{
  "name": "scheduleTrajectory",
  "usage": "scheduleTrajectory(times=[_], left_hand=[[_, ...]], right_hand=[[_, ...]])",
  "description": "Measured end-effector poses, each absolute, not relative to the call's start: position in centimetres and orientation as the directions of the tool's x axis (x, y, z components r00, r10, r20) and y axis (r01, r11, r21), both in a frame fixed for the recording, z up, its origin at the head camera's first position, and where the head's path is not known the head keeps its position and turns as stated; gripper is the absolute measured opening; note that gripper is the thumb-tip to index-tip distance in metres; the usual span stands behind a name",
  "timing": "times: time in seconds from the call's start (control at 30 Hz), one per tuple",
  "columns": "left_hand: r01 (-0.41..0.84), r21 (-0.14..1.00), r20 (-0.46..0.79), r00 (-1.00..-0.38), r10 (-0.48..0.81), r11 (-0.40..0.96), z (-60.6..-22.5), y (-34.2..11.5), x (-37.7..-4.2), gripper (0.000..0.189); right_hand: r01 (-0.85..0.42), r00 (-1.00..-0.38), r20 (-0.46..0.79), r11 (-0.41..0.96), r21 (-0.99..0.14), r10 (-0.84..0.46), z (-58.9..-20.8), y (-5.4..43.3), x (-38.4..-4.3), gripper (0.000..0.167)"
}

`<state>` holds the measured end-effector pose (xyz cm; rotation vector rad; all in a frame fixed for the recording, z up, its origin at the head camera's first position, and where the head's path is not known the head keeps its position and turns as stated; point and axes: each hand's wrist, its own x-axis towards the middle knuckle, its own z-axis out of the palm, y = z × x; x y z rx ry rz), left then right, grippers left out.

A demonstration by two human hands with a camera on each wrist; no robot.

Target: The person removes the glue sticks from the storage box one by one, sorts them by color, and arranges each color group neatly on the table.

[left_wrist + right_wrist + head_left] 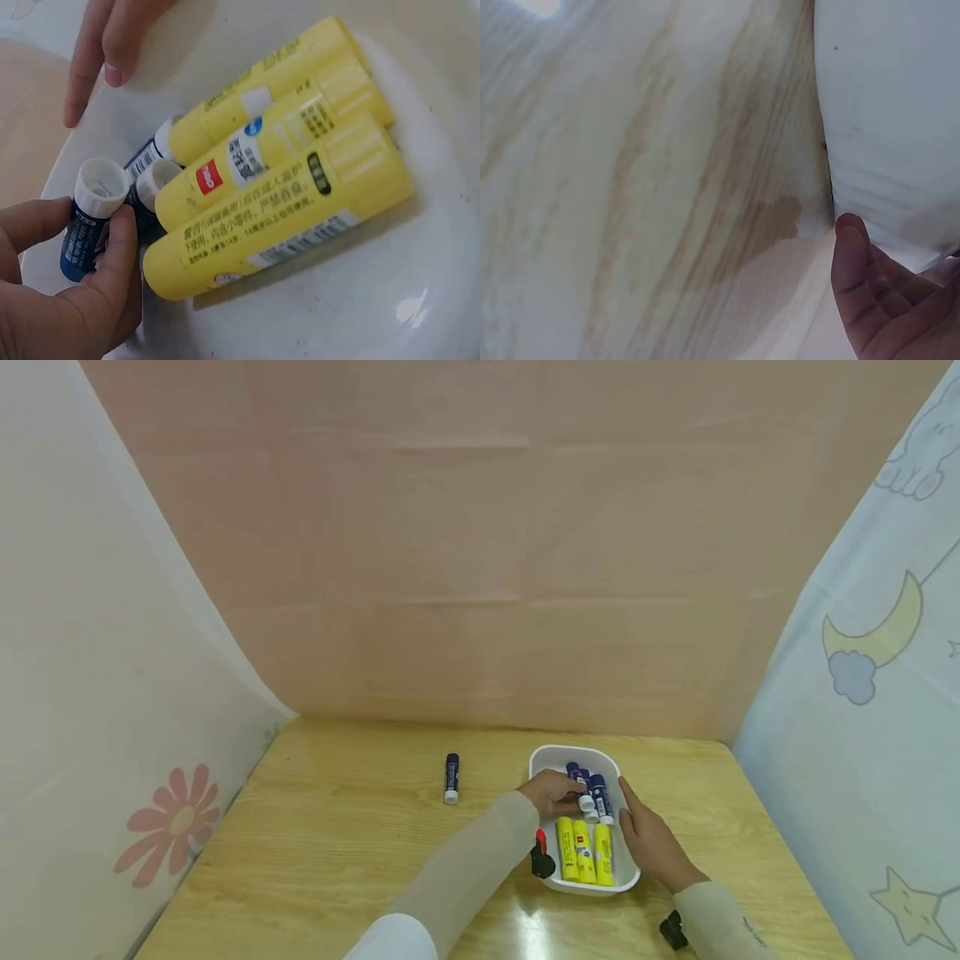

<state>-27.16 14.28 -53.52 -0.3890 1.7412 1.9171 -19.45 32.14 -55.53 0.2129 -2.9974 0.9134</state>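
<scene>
On my head feed, a white, round-cornered plastic tray (551, 762) sits right of centre on a pale wood-grain table (337, 835). Both hands at it.

Left hand (551, 792): reaches over the near-left rim, fingers bent inward. From the left wrist camera I make out a small dark-blue cylindrical glue stick with a white end cap (84, 238), pinched between thumb and fingers, tilted, cap end up. It is inside the tray area; whether its lower end touches the floor of the tray, I cannot tell.

Right hand (656, 845): on the tray's right side, thumb over the rim, fingers along the outer wall, so I read a light hold on the edge. Right wrist view shows a fingertip (849, 232) against the white wall.

Beside the held stick, further blue sticks (602, 797) lie in the far half of the tray, partly overlapped. Near half: three larger yellow cylindrical glue sticks (584, 852), side by side, printed labels showing on them.

One more dark-blue stick with a white end (452, 778) lies alone on the table, left of the tray, well apart from it. Behind, I note a plain peach-beige cloth backdrop (480, 552)
</scene>
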Motion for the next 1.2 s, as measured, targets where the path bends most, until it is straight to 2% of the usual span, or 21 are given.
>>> scheduleTrajectory(times=[0.27,0.53,0.7,0.83,1.2], left_hand=[[-0.585,0.802,-0.531,-0.791,0.304,-0.123,-53.3,13.7,-27.2,0.012],[-0.555,0.802,-0.410,-0.781,0.471,-0.221,-52.8,12.8,-27.8,0.044],[-0.495,0.835,-0.344,-0.810,0.475,-0.241,-51.8,11.8,-28.5,0.051],[-0.469,0.828,-0.284,-0.824,0.491,-0.308,-51.0,10.5,-29.2,0.051],[-0.382,0.818,-0.158,-0.869,0.469,-0.431,-49.9,4.8,-31.3,0.057]], right_hand=[[-0.161,-0.987,0.076,0.829,-0.536,-0.143,-55.4,32.4,-19.6,0.058],[-0.165,-0.986,0.078,0.834,-0.526,-0.146,-55.6,32.9,-19.7,0.058],[-0.168,-0.986,0.081,0.842,-0.513,-0.147,-55.5,33.0,-19.8,0.058],[-0.157,-0.987,0.065,0.840,-0.520,-0.144,-55.3,32.9,-19.9,0.058],[-0.144,-0.989,0.047,0.840,-0.523,-0.140,-54.9,32.7,-20.0,0.058]])
